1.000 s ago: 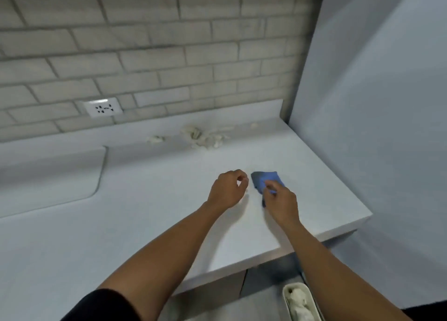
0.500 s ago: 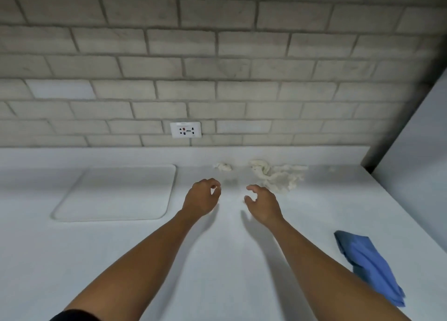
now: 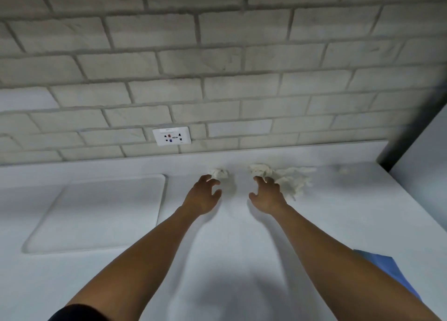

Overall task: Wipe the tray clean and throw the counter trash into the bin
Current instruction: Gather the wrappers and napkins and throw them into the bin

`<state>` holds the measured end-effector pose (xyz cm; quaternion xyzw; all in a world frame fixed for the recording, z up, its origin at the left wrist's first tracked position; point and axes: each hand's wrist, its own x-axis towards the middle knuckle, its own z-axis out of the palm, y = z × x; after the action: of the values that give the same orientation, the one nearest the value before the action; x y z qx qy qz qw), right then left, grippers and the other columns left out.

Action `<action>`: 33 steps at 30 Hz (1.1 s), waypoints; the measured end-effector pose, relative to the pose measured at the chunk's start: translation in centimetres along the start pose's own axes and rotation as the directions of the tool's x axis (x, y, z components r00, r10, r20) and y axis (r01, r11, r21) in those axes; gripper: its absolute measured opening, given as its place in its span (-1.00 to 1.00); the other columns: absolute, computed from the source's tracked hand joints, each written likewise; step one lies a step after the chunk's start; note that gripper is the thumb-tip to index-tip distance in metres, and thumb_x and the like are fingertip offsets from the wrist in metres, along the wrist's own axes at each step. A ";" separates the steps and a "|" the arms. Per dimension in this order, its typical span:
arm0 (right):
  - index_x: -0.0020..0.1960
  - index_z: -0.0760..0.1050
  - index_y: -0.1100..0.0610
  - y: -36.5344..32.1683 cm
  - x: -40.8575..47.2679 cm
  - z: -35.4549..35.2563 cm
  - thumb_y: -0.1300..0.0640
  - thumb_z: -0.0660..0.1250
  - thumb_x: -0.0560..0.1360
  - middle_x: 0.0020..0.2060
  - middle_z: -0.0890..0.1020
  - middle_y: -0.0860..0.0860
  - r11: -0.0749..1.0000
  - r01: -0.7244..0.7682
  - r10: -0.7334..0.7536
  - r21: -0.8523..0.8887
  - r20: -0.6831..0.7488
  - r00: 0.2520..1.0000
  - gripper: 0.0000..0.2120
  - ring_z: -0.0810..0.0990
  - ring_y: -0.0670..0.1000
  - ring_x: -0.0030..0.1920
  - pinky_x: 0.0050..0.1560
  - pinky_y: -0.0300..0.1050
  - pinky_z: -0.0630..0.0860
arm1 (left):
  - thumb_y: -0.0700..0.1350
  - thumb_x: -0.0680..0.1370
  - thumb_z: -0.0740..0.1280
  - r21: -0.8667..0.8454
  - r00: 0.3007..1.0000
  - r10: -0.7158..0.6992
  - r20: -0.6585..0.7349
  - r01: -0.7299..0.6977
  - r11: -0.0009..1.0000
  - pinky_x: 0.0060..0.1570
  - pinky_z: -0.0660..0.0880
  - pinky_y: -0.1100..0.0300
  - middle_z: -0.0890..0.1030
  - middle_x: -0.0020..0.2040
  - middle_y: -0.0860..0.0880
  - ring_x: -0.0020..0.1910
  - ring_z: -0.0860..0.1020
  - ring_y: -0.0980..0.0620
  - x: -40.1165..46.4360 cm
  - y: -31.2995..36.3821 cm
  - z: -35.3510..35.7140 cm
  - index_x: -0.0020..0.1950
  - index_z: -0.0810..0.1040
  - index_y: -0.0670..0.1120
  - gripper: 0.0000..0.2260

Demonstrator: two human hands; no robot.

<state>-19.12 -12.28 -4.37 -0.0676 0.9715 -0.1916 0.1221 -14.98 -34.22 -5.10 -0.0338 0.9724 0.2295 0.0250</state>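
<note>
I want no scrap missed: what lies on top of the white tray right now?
Nothing shows on the white tray; its whole surface is in view. The crumpled tissues lie on the counter beside it, by the left hand and right hand.

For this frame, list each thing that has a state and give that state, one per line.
left hand: open, fingers spread, reaching at the small wad
right hand: open, fingers at the large pile's edge
small tissue wad: crumpled, on the counter by the wall
large tissue pile: crumpled, loose, not lifted
blue cloth: lying on the counter, unheld
tray: flat on the counter, nothing on it
</note>
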 end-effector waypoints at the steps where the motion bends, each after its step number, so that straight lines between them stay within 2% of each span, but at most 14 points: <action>1: 0.55 0.08 -0.03 0.1 0.8 -0.1 -0.06 0.21 0.55 0.50 0.16 0.17 1.000 -0.003 0.003 -0.023 0.002 1.000 -0.38 0.25 0.25 0.41 0.30 0.10 0.35 | 0.08 0.62 0.26 0.007 1.000 0.002 0.012 -0.002 1.000 0.40 0.32 0.09 0.25 0.54 -0.07 0.44 0.37 -0.09 0.8 0.2 0.4 0.42 0.46 0.04 -0.62; 5: 0.54 0.08 -0.10 0.5 3.4 -0.3 -0.08 0.20 0.53 0.49 0.18 0.16 0.998 -0.009 0.009 -0.059 0.000 1.000 -0.38 0.25 0.27 0.39 0.29 0.12 0.33 | 0.11 0.62 0.24 0.049 0.995 -0.015 0.095 0.011 0.999 0.45 0.27 -0.01 0.12 0.60 -0.11 0.51 0.26 -0.20 2.5 1.2 1.6 0.48 0.38 0.06 -0.56; 9: 0.50 0.12 -0.19 0.4 5.6 -0.3 -0.03 0.21 0.51 0.48 0.15 0.13 0.997 -0.050 0.051 -0.059 0.010 0.999 -0.41 0.23 0.28 0.38 0.29 0.16 0.28 | 0.21 0.63 0.15 0.100 0.989 -0.057 0.134 0.044 0.994 0.46 0.18 -0.14 0.03 0.62 -0.09 0.56 0.09 -0.21 4.0 1.6 2.2 0.50 0.34 0.18 -0.57; 14: 0.50 0.13 -0.26 0.1 7.9 -0.1 -0.05 0.23 0.51 0.55 -0.06 0.13 0.993 -0.102 0.107 -0.065 0.071 0.992 -0.41 0.06 0.30 0.48 0.41 0.23 0.13 | 0.25 0.63 0.10 0.153 0.979 -0.128 0.157 0.104 0.983 0.47 0.08 -0.19 -0.06 0.63 -0.11 0.57 -0.03 -0.24 6.2 1.0 3.0 0.52 0.29 0.19 -0.54; 16: 0.50 0.11 -0.26 0.1 8.6 0.1 -0.09 0.23 0.51 0.56 -0.09 0.12 0.991 -0.109 0.117 -0.077 0.105 0.988 -0.39 0.02 0.29 0.50 0.44 0.25 0.06 | 0.25 0.64 0.07 0.208 0.977 -0.115 0.182 0.076 0.975 0.48 0.04 -0.17 -0.04 0.63 -0.08 0.57 -0.04 -0.26 6.9 0.3 3.2 0.52 0.29 0.20 -0.55; 19: 0.52 0.15 -0.14 0.2 9.1 1.0 -0.14 0.21 0.48 0.55 0.07 0.09 0.986 -0.104 0.123 -0.134 0.145 0.982 -0.37 0.03 0.29 0.50 0.45 0.33 0.00 | 0.17 0.67 0.01 0.262 0.977 -0.097 0.192 0.044 0.964 0.47 0.08 -0.14 0.14 0.60 -0.02 0.55 0.07 -0.22 7.0 -0.4 3.6 0.49 0.34 0.19 -0.60; 22: 0.48 0.26 0.01 -0.4 8.4 1.5 -0.08 0.18 0.45 0.49 0.26 0.07 0.987 -0.064 0.072 -0.146 0.054 0.996 -0.39 0.05 0.26 0.52 0.45 0.38 -0.11 | 0.00 0.69 0.02 0.273 0.981 -0.123 0.148 0.079 0.959 0.40 0.26 -0.09 0.41 0.42 -0.12 0.41 0.35 -0.17 6.2 0.7 2.8 0.42 0.43 -0.04 -0.63; 24: 0.45 0.33 0.01 -1.0 7.0 1.1 -0.02 0.20 0.43 0.44 0.35 0.06 0.994 -0.021 0.017 -0.111 -0.038 0.999 -0.42 0.09 0.22 0.51 0.46 0.35 -0.14 | -0.11 0.67 0.08 0.216 0.971 -0.169 0.168 0.131 0.968 0.33 0.37 -0.10 0.50 0.30 -0.14 0.30 0.47 -0.19 5.2 1.7 2.0 0.34 0.48 -0.14 -0.68; 27: 0.39 0.39 -0.05 -2.2 4.5 -0.4 0.00 0.23 0.43 0.39 0.41 0.03 0.999 0.043 -0.042 0.003 -0.195 0.980 -0.49 0.17 0.16 0.47 0.47 0.29 -0.09 | 0.00 0.66 0.08 0.107 0.971 -0.193 0.144 0.179 0.978 0.24 0.43 -0.07 0.56 0.21 -0.14 0.19 0.53 -0.20 3.5 2.5 1.0 0.30 0.46 -0.16 -0.65; 29: 0.33 0.42 -0.05 -3.1 2.9 -1.9 -0.02 0.24 0.46 0.32 0.46 0.03 0.997 0.066 -0.052 0.041 -0.275 0.960 -0.56 0.26 0.14 0.41 0.45 0.24 0.00 | 0.08 0.64 0.04 0.072 0.981 -0.179 0.073 0.173 0.982 0.19 0.46 -0.02 0.57 0.17 -0.16 0.15 0.55 -0.20 2.4 3.1 0.0 0.26 0.48 -0.18 -0.58; 31: 0.24 0.44 -0.04 -3.7 1.2 -3.3 -0.01 0.24 0.47 0.22 0.51 0.03 0.993 0.098 -0.068 0.069 -0.348 0.935 -0.66 0.35 0.14 0.30 0.38 0.18 0.12 | 0.10 0.61 0.04 0.073 0.994 -0.109 0.005 0.109 0.991 0.17 0.48 0.04 0.58 0.16 -0.14 0.16 0.56 -0.18 1.2 3.9 -1.3 0.30 0.53 -0.11 -0.55; 33: 0.17 0.44 -0.02 -4.0 -0.6 -4.6 0.03 0.24 0.49 0.12 0.55 0.03 0.989 0.127 -0.082 0.075 -0.435 0.896 -0.74 0.43 0.13 0.18 0.26 0.10 0.25 | 0.05 0.62 0.14 0.116 0.997 0.005 -0.080 0.005 0.993 0.13 0.50 0.05 0.60 0.14 -0.13 0.15 0.56 -0.17 0.0 5.1 -2.7 0.27 0.58 -0.05 -0.65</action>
<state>-19.40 -14.26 1.43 -0.0695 0.9583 -0.2575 -0.1030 -15.46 -30.90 -0.42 -0.0415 0.9843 0.1710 -0.0122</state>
